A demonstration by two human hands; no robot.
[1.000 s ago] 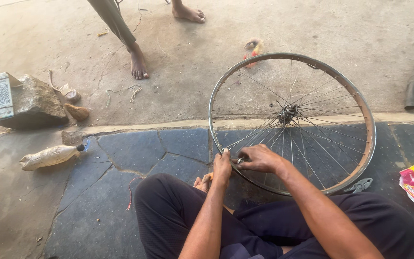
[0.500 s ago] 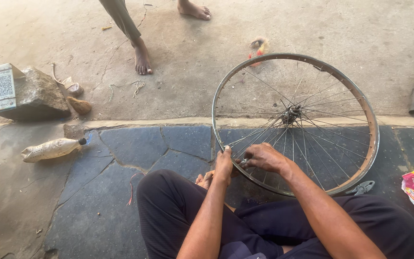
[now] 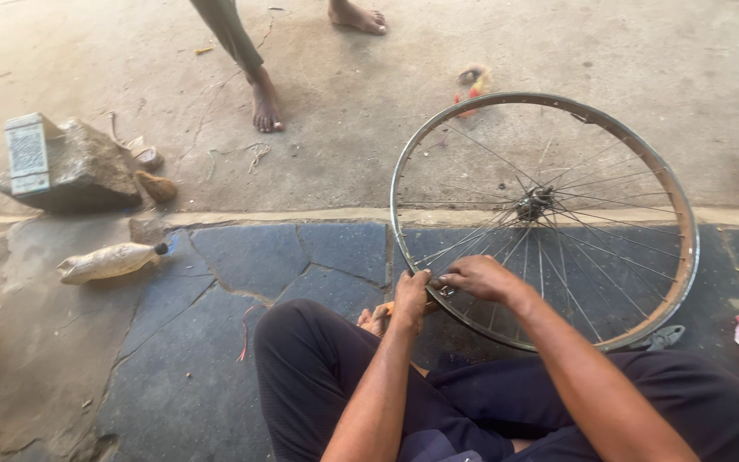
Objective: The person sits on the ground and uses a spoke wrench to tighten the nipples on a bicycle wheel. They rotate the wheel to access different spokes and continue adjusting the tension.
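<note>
Head view: left hand (image 3: pixel 410 295) clenched on rim (image 3: pixel 404 154) at 7 o'clock, right hand (image 3: pixel 481 278) pinching a spoke (image 3: pixel 506 252) end; likely spoke adjustment, needing small controlled turns.

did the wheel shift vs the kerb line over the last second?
No. The bicycle wheel keeps the same stance: its hub sits just above the pale kerb line in every frame, and both hands stay at its lower-left rim. The apparent shift is camera motion.
</note>
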